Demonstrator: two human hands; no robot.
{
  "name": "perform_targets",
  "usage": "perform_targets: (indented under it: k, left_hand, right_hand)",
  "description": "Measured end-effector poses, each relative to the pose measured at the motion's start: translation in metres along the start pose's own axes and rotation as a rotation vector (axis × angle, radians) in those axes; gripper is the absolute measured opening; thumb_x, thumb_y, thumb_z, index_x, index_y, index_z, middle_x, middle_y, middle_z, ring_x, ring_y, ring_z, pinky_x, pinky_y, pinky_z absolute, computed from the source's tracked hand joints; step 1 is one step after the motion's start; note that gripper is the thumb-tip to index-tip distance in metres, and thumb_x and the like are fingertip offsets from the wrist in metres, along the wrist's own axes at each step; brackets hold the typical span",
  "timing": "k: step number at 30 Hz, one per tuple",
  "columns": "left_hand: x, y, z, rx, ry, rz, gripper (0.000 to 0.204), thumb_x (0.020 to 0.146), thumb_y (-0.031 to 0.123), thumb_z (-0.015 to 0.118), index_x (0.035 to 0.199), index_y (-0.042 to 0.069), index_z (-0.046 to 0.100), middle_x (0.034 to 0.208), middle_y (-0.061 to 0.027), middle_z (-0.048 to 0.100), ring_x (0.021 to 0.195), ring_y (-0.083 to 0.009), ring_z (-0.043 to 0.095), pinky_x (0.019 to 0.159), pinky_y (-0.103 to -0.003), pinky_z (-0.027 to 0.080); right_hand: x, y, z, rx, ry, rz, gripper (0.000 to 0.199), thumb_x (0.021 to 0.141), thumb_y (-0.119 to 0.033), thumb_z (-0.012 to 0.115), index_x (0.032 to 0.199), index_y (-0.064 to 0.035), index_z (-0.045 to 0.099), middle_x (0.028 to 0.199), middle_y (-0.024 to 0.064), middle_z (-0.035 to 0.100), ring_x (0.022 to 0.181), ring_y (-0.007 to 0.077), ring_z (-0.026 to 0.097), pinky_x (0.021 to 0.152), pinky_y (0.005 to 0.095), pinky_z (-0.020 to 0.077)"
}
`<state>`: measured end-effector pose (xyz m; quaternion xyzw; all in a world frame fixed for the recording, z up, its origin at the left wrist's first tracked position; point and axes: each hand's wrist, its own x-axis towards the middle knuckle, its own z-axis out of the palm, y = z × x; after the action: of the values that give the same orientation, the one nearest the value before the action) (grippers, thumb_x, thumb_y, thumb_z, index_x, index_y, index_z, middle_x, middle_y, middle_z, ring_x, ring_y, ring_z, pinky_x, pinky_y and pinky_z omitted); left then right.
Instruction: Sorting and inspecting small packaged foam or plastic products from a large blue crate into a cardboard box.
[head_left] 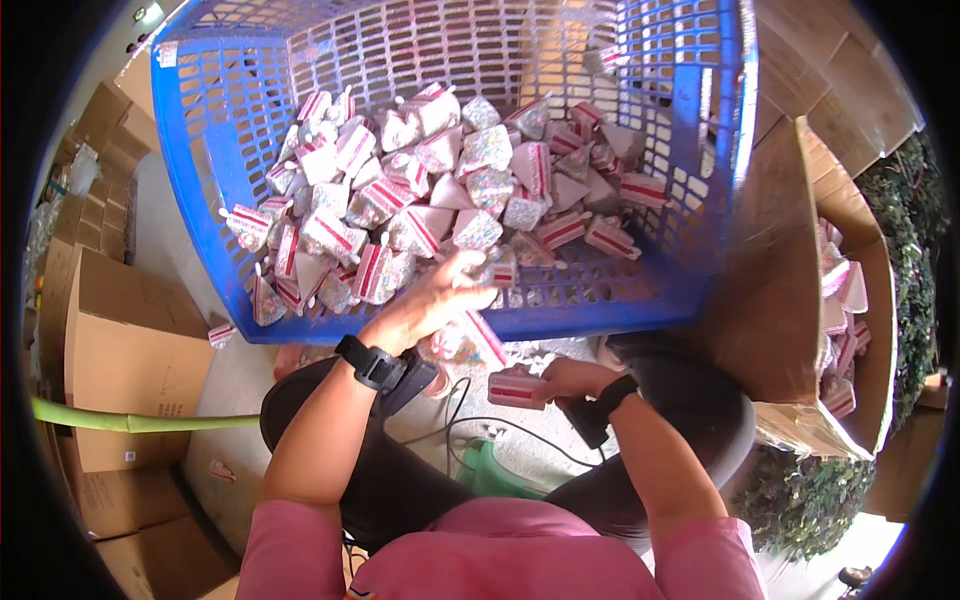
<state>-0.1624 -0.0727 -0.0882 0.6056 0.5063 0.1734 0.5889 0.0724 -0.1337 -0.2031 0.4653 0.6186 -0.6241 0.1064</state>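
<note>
My left hand [432, 303] reaches over the near rim of a blue plastic basket [470, 328], its fingers stretched and apart. Just below its palm, in front of the rim, is a wedge-shaped, cake-slice-like piece [484, 340] with a red stripe; I cannot tell whether the hand touches it. Lower and to the right, my right hand [582, 379] grips another cake-slice ornament [516, 389] by its end, white and pink with a red band. Inside the basket lies a heap of similar cake-slice ornaments [487, 148], many with speckled, glittery sides.
At the right stands an open cardboard box [878, 330] holding more slices. Closed cartons [140, 350] are stacked at the left, beside a green pole [150, 418]. A black cable [450, 420] and a green object [495, 470] lie between my legs. Loose slices [221, 335] lie outside the basket.
</note>
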Motion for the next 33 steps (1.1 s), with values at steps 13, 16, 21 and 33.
perform_targets:
  k: [13,16,21,33]
  left_hand:
    - [-0.013,0.004,0.036,-0.493,-0.483,0.108,0.076,0.076,0.031,0.063,0.133,0.001,0.023,0.127,-0.0121,0.042,0.119,-0.0193,0.037,0.099,-0.033,0.03]
    - [-0.022,0.001,0.033,-0.603,-0.509,0.03,0.073,0.074,0.035,0.063,0.129,-0.001,0.031,0.121,-0.0142,0.047,0.098,-0.0222,0.055,0.082,-0.034,0.044]
    - [-0.027,0.01,0.032,-0.459,-0.605,-0.166,0.073,0.07,0.045,0.066,0.121,-0.003,0.043,0.111,-0.0147,0.054,0.083,-0.0216,0.061,0.07,-0.033,0.05]
    - [-0.015,-0.007,0.033,-0.707,-0.584,-0.129,0.067,0.076,0.051,0.057,0.112,-0.003,0.044,0.08,-0.0233,0.06,0.066,-0.0276,0.062,0.056,-0.034,0.052]
  right_hand:
    - [-0.129,-0.073,-0.055,0.255,0.283,-0.354,0.037,0.084,-0.037,0.055,0.074,-0.0015,0.058,0.053,-0.003,0.041,0.045,0.0055,0.038,0.039,0.0227,0.0279]
    - [-0.127,-0.078,-0.056,0.133,0.355,-0.368,0.04,0.085,-0.037,0.052,0.069,-0.0001,0.055,0.049,0.0006,0.043,0.045,0.0091,0.042,0.041,0.027,0.0314]
    - [-0.123,-0.068,-0.062,0.123,0.41,-0.458,0.041,0.084,-0.038,0.052,0.078,0.0022,0.059,0.057,0.0077,0.051,0.054,0.0153,0.047,0.052,0.0326,0.0372]
    - [-0.12,-0.073,-0.057,0.586,0.208,-0.749,0.044,0.084,-0.042,0.054,0.055,-0.0098,0.046,0.046,-0.0054,0.036,0.039,0.0045,0.031,0.037,0.0211,0.0228]
